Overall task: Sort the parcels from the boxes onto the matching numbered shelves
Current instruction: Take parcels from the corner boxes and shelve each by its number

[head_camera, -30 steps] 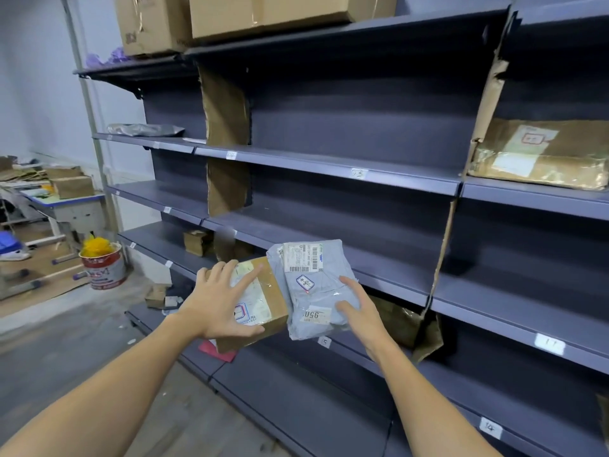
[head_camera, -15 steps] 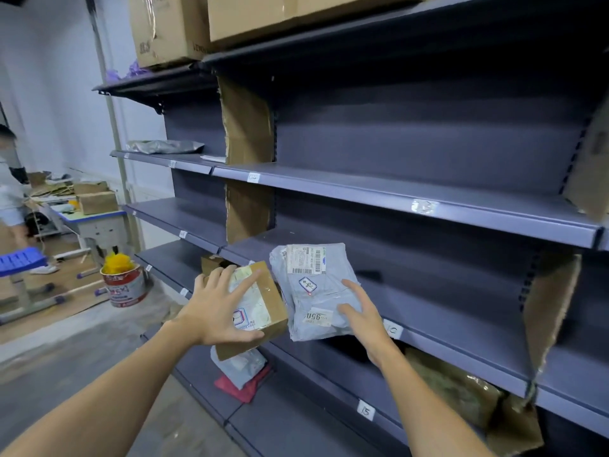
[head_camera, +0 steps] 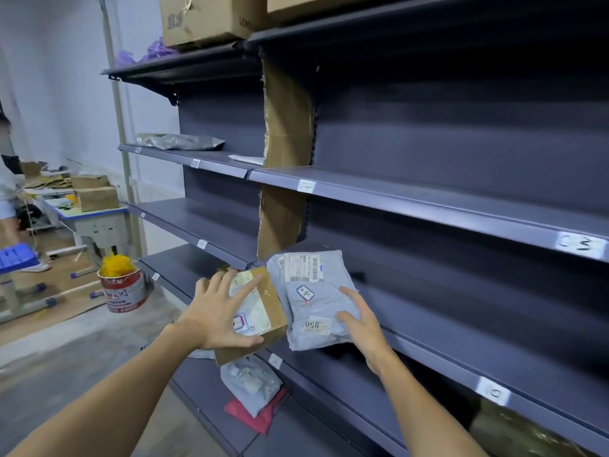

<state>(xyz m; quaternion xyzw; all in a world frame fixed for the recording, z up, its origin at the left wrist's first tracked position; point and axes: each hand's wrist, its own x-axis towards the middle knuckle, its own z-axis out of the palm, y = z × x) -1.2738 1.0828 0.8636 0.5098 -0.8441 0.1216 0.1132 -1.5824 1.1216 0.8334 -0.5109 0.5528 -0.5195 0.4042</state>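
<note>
My left hand grips a small brown cardboard parcel with a white label, held in front of the dark shelving. My right hand holds a grey plastic mailer parcel bearing a barcode label and a tag reading 950, with its fingers spread along the right edge. The two parcels touch side by side at chest height. Behind them runs a dark grey shelf with small white number tags on the front lips.
A grey mailer on a red parcel lies on the low shelf below my hands. A silver bag rests on an upper left shelf; cardboard boxes sit on top. A red bucket and a desk stand at left.
My view has shifted left and closer to the shelves. Both hands keep the same hold on the two parcels, which stay together.
</note>
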